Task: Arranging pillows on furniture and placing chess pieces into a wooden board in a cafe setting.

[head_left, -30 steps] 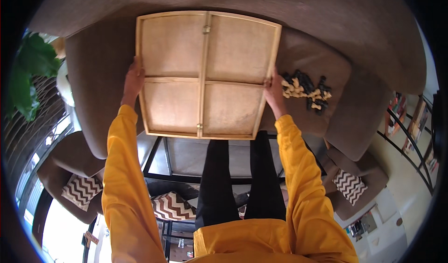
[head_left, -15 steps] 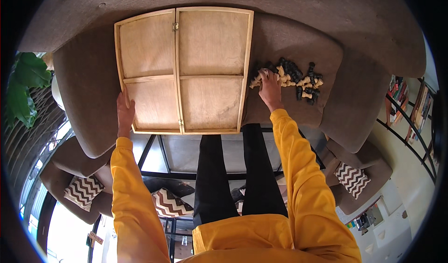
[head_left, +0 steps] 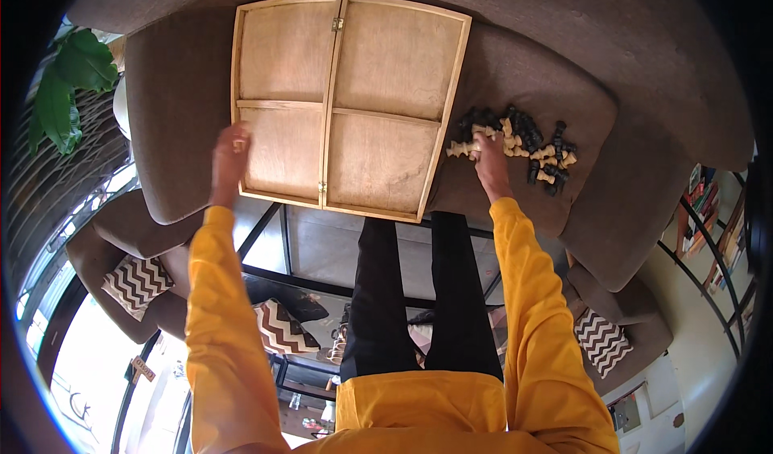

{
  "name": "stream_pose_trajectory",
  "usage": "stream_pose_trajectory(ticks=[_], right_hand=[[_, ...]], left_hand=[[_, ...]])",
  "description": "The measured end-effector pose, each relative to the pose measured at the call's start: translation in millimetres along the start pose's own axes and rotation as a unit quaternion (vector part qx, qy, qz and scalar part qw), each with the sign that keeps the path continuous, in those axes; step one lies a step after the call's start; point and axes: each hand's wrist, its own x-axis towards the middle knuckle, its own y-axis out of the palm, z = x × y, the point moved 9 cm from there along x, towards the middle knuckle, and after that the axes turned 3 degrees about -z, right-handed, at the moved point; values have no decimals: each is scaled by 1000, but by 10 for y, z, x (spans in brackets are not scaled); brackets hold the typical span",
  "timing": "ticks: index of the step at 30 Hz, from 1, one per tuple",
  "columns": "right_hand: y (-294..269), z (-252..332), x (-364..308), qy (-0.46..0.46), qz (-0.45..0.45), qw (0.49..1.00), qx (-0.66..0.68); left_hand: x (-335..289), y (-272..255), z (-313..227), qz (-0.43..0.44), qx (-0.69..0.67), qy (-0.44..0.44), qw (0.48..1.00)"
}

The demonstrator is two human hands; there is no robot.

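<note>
A hinged wooden chess box [head_left: 385, 114] lies unfolded on the brown sofa seat, its bare framed inside facing up. My left hand [head_left: 230, 163] is lifted at the box's left edge, its fingers smeared by motion; whether it holds anything does not show. To the right of the box, my right hand [head_left: 491, 164] reaches into a heap of light and black chess pieces. Its fingers are closed on a light chess piece [head_left: 486, 131] at the heap's left side. More black pieces [head_left: 525, 130] and light pieces [head_left: 550, 162] lie tumbled beyond and beside the hand.
The sofa backrest [head_left: 547, 3] rises behind the box. Below the seat stands a dark-framed glass table [head_left: 322, 241]. Armchairs with zigzag cushions [head_left: 137, 285] are on both sides. A plant [head_left: 76, 76] is at the left and a bookshelf [head_left: 708, 220] at the right.
My left hand has come up off the box's lower left edge. My right hand remains at the heap, now closed on a light piece. The view has shifted and turned slightly.
</note>
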Motion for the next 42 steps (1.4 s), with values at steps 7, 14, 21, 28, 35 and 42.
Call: stream_pose_trajectory(ticks=[7,14,21,28,35,42], right_hand=[[-554,72,-117,83,-135,957,244],[-621,1133,-2,-128,-195,963,134],[-381,1541,227,-115,-183,976,14],[-290,1470,91,-107,-162,981,23],[-81,433,-160,92,-186,970,128],[431,-131,-304,49,9,997,-66]], left_hand=[[-258,1450,-401,85,-15,-104,991],[-192,1487,-408,140,51,-165,975],[-192,1477,-455,135,90,-175,971],[-195,1558,-393,130,99,-168,972],[-192,1562,-319,112,97,-163,975],[-200,1544,-398,107,90,-146,979]])
